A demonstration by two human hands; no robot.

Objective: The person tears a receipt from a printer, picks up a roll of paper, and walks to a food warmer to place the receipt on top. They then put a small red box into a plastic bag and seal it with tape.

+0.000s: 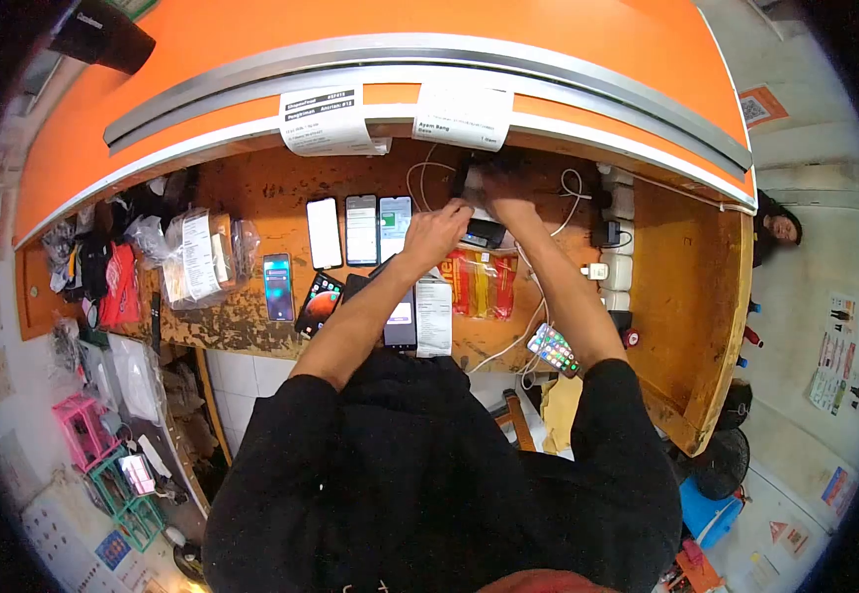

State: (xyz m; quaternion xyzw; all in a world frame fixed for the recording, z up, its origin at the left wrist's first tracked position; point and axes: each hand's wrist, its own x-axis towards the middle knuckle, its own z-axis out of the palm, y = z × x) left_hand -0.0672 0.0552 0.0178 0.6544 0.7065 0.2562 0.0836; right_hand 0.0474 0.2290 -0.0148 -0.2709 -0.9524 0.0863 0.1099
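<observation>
Both of my hands are together at the back of the wooden shelf, over a dark device [484, 233]. My left hand [436, 233] has its fingers bent at the device's left side; what they hold, if anything, is hidden. My right hand [504, 195] is blurred above the device, its fingers smeared. A red and yellow packet [483, 285] lies just in front of the device. Left of my left hand, phones with lit screens [325, 233], [361, 229] lie in a row. Under my left forearm are a dark tablet [401, 321] and a printed paper slip [434, 318].
Plastic-wrapped packages [192, 259] sit at the left. White cables [538, 287] run near a phone [554, 350] at the front edge. Power sockets [619, 237] line the right side. Paper labels [323, 121] hang from the orange counter [429, 22]. Another person [779, 229] is at the far right.
</observation>
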